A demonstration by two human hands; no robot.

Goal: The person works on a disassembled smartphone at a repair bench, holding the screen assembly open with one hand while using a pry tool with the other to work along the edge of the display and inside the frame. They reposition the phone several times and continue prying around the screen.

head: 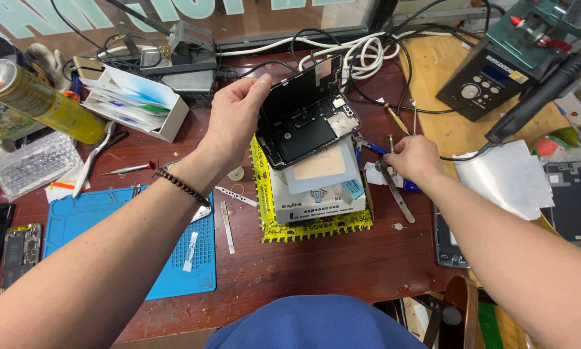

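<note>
Opened phone chassis (306, 116) tilted up at about 12 o'clock over the white box (319, 194), pinched by its top left edge in the left hand (235, 119). Looks light and stiff but fragile, bare boards showing, so best gripped by the frame edges only. Right hand (416, 158) at 3 o'clock, closed on a blue-handled tool (384, 155) beside metal tweezers (397, 197).

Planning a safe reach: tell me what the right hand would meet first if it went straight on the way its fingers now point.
The right hand points left, toward the middle of the desk. First in that line is probably the white pad on the small box under the opened phone that the left hand holds; depth is unclear.
</note>
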